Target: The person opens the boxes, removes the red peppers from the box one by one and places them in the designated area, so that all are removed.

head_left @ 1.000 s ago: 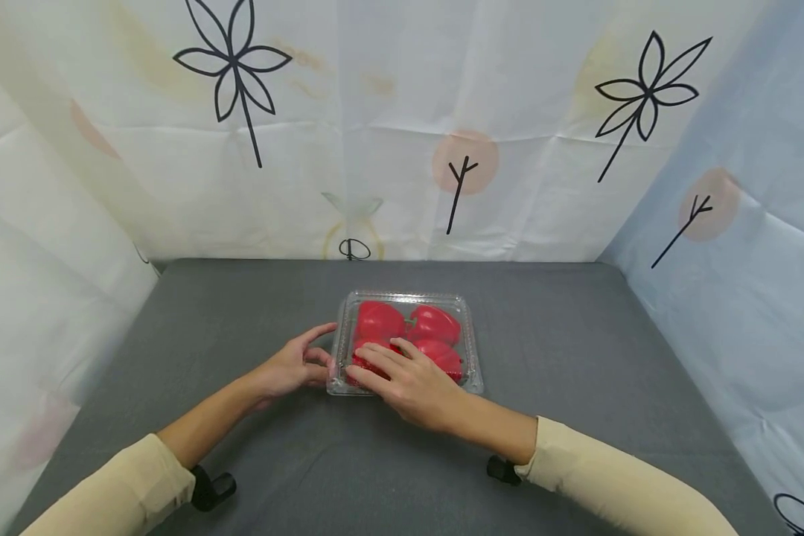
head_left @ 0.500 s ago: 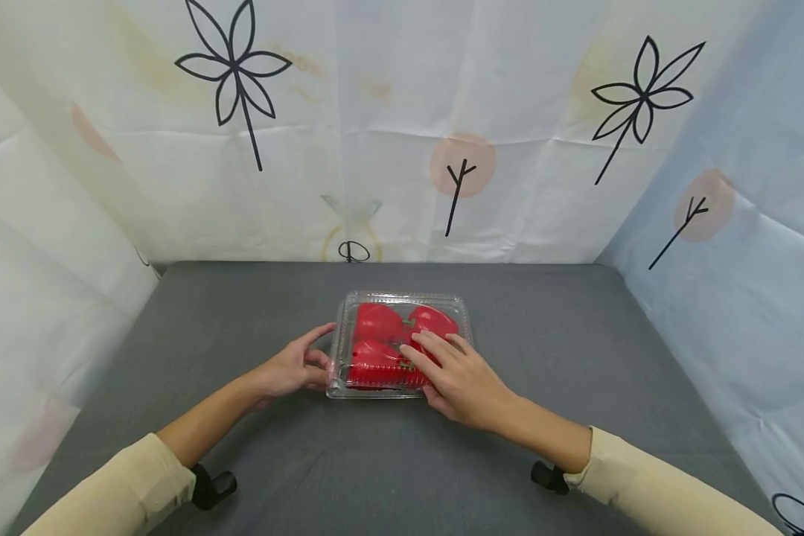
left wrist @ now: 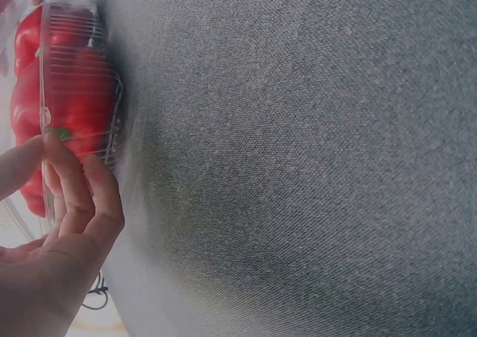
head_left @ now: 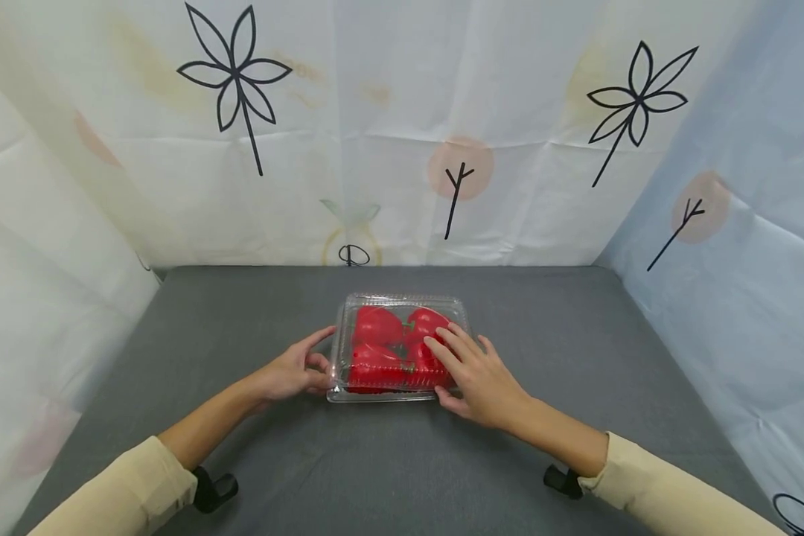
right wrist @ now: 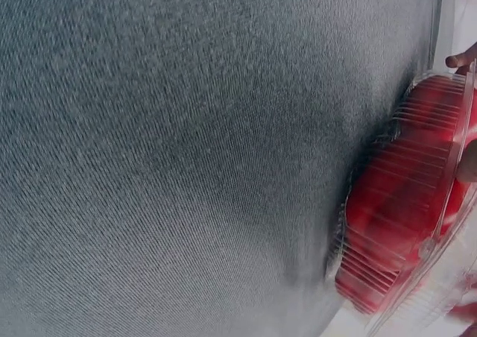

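Observation:
A clear plastic clamshell container [head_left: 402, 299] lies on the table with its lid down. Through the lid show several red bell peppers [head_left: 378, 325] with green stems. At the container's left side, my left hand [head_left: 284, 372] holds the rim; the left wrist view shows its thumb and bent fingers at the edge of the ribbed wall [left wrist: 71, 61]. Over the lid's right part, my right hand [head_left: 485, 387] rests with its fingers spread, the thumb near the front edge. That hand hides part of the right-hand peppers. From the right wrist view, the ribbed side [right wrist: 417, 165] looks blurred.
Dark grey cloth covers the table [head_left: 543, 320]. Behind it hangs a white curtain [head_left: 388, 97] with plant drawings, and a bluish white curtain [head_left: 744, 298] stands along the right side. Black straps [head_left: 214, 490] show at both wrists.
My right hand has slid rightward over the lid, from its middle to its right side, uncovering the front left pepper. My left hand stays at the container's left edge.

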### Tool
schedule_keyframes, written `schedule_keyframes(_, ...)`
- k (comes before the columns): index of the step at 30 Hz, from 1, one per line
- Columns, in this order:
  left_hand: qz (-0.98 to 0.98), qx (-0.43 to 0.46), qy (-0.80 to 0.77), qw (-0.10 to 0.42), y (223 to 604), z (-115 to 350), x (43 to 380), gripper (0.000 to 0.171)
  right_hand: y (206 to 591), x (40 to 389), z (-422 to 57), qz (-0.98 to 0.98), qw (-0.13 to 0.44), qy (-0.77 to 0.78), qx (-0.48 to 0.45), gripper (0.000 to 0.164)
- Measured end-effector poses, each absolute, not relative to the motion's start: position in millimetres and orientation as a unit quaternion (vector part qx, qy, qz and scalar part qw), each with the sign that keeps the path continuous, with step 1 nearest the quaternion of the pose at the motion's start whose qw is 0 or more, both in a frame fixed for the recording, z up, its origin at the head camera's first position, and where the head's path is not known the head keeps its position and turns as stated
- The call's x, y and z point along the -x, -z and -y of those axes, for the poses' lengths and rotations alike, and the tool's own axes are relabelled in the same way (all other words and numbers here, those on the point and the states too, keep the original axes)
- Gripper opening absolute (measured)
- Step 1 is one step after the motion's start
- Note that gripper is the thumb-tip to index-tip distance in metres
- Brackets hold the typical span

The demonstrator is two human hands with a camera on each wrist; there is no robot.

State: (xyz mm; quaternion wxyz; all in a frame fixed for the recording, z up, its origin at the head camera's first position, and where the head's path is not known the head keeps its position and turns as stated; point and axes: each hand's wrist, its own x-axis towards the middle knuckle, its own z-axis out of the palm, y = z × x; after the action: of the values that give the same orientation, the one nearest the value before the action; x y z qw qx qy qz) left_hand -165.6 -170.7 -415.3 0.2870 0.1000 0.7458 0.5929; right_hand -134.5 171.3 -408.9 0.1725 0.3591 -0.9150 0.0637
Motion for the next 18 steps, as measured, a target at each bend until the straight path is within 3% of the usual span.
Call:
schedule_keyframes(6, -0.746, -0.102, -0.592, 0.286, 416.5, 169.8, 166.0, 0.091, 409.1, 128.9, -169.0, 0.956, 0.129, -0.09, -0.247, 0.087)
schedule_keyframes(18, -0.748, -0.092, -0.589, 0.291, 416.1, 170.1, 166.8, 0.09, 405.5, 129.0, -169.2, 0.963, 0.101, -0.076, -0.24, 0.085)
